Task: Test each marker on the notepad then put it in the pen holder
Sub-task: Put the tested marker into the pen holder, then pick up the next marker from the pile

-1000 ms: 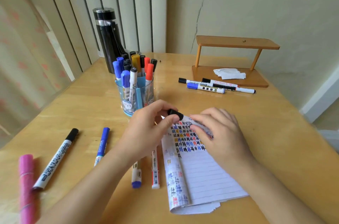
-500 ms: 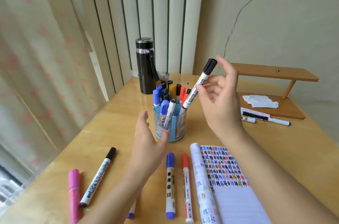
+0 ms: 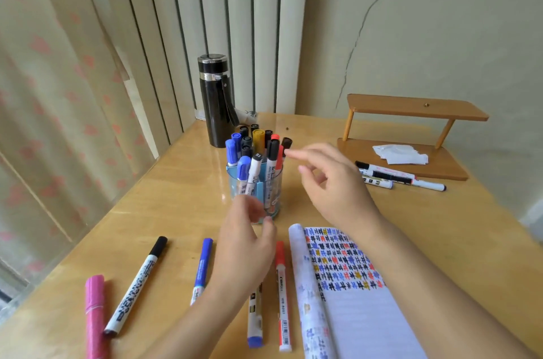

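A clear blue pen holder (image 3: 255,193) stands mid-table, packed with several markers; a black-capped one (image 3: 271,170) leans at its right side. My right hand (image 3: 332,185) hovers just right of the holder, fingers spread, holding nothing. My left hand (image 3: 245,244) floats in front of the holder, open and empty. The notepad (image 3: 349,294) lies at the front right, its top rows filled with coloured marks. On the table by my left hand lie a black marker (image 3: 136,285), a blue marker (image 3: 201,266), a red marker (image 3: 282,291) and a blue-capped one (image 3: 255,320), partly under my wrist.
A black flask (image 3: 216,103) stands behind the holder. A wooden shelf (image 3: 411,135) with crumpled paper sits at the back right, with three markers (image 3: 396,176) in front of it. A pink marker (image 3: 94,317) lies at the front left. A curtain hangs along the left edge.
My right hand carried the black-capped marker from the notepad up to the holder and let go of it there. My left hand came off the marker and hangs open. The view tilted up.
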